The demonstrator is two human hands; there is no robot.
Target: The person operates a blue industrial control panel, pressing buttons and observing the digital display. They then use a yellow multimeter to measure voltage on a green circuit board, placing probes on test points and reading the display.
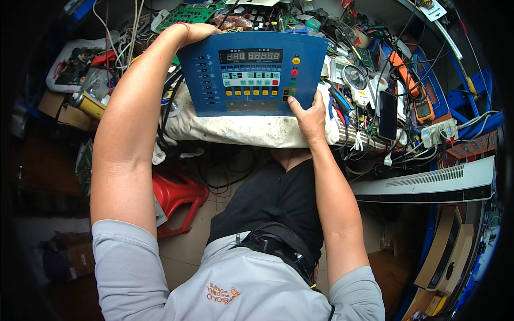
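A blue control panel point(209, 80) with two dark digit displays, rows of small buttons and coloured round keys stands tilted up at the front of the workbench. My left hand point(199, 33) grips its upper left edge, the fingers mostly hidden behind it. At the lower right, my right hand point(310, 116) holds the edge, its thumb lying on the panel's face by the bottom buttons and the other fingers largely out of sight. Beneath the panel, a stained whitish cloth point(235, 128) covers the bench's front edge.
Green circuit boards point(187, 17) and tangled wires crowd the bench behind. To the right lie a dark phone point(387, 115), an orange multimeter point(424, 109) and a power strip point(439, 132). A red stool point(179, 200) stands below left; a long white vented cover point(428, 181) sits at right.
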